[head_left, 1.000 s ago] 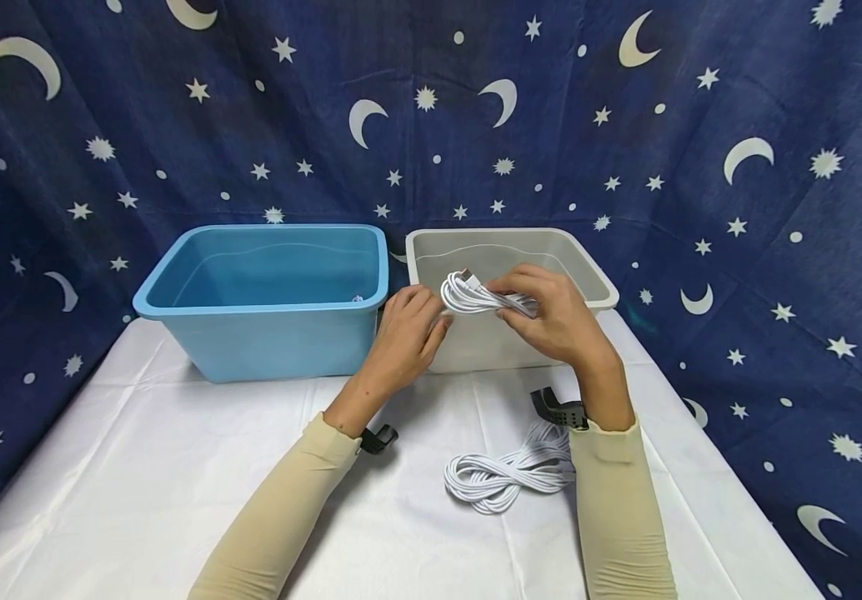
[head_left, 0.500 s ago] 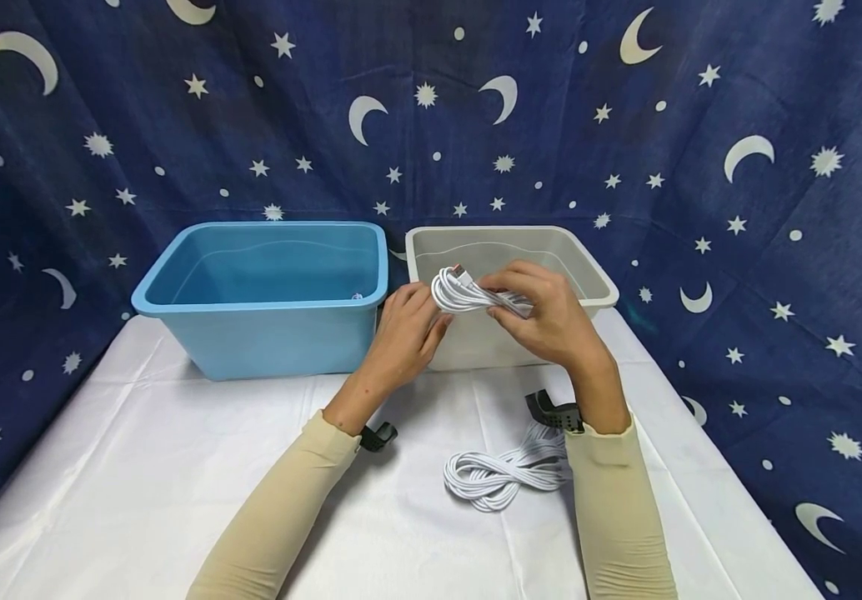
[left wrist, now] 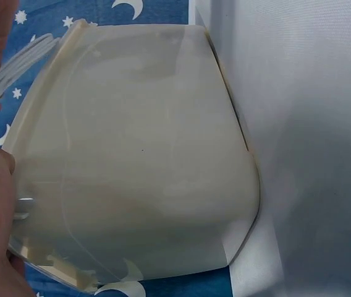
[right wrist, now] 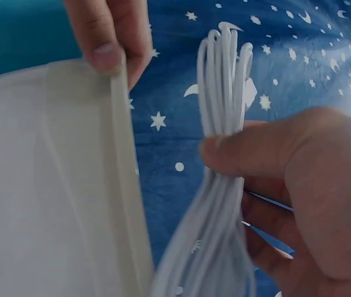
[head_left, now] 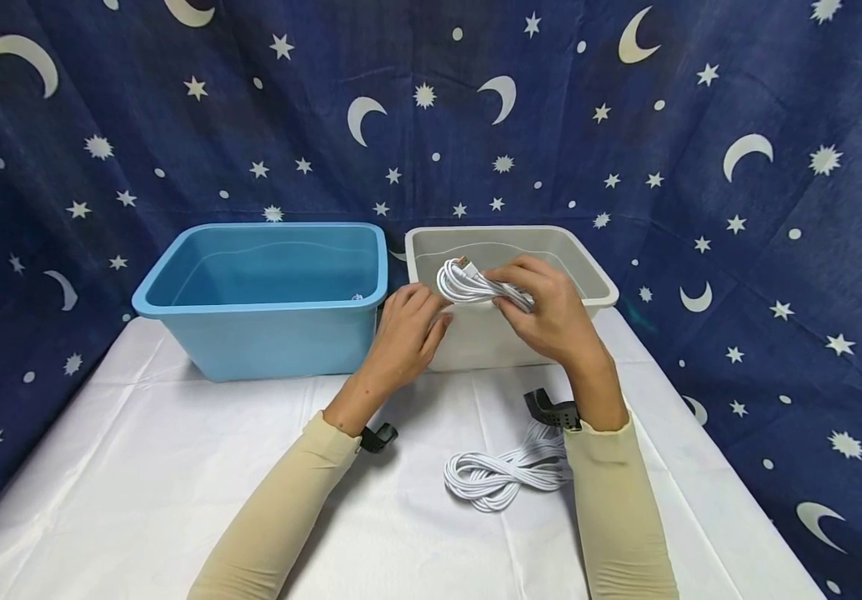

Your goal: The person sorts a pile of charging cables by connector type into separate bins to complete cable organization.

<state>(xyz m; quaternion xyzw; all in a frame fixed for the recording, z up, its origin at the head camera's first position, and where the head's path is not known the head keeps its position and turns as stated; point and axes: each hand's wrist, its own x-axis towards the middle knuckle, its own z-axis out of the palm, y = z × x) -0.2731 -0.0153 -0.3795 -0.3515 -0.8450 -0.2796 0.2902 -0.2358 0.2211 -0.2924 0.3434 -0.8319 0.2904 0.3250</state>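
Observation:
A coiled white cable [head_left: 468, 282] with an orange-tipped plug is in my right hand [head_left: 551, 307], above the front rim of the light grey bin [head_left: 494, 346]. In the right wrist view, the thumb presses the bundled cable [right wrist: 225, 86] against the fingers, and its loops spread out below and above the pinch. My left hand [head_left: 403, 332] is at the grey bin's near left corner. From the right wrist view, the left hand [right wrist: 110, 34] pinches that bin's rim between thumb and fingers. A second coiled white cable [head_left: 494, 481] lies on the table, partly hidden by the right forearm.
A blue bin [head_left: 281, 343] stands left of the grey one, with a small pale item [head_left: 357, 297] showing just inside its near rim. White cloth [head_left: 138, 483] covers the table. A dark blue curtain [head_left: 431, 125] with moons and stars hangs close behind the bins.
My right hand, with the cable, has shifted slightly left and then a little up. The left hand stays at the grey bin's rim.

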